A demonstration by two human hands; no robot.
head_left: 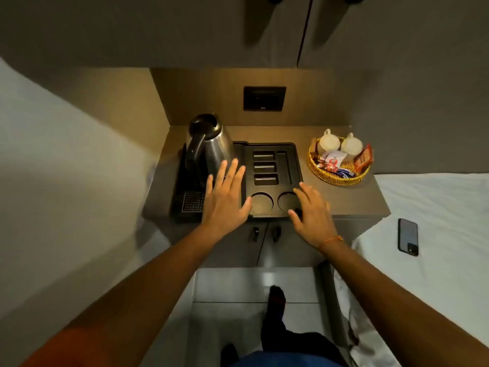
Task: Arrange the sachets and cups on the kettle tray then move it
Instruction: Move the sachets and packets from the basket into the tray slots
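Observation:
A black kettle tray (296, 165) lies on a small brown counter, with three rectangular slots and two round cup wells, all bare. A steel kettle (209, 147) stands on the tray's left part. To the right sits a wicker basket (336, 178) with two white cups (329, 144) upside down and several sachets (336, 164). My left hand (225, 200) hovers open over the tray beside the kettle. My right hand (311, 213) is spread open at the tray's front right corner, over the right cup well.
A dark wall socket (264, 98) sits on the back panel. White bedding lies on both sides; a phone (408, 237) rests on the right bed. Cabinet doors with two small handles (266, 233) are under the counter. My foot (276, 296) is on the tiled floor.

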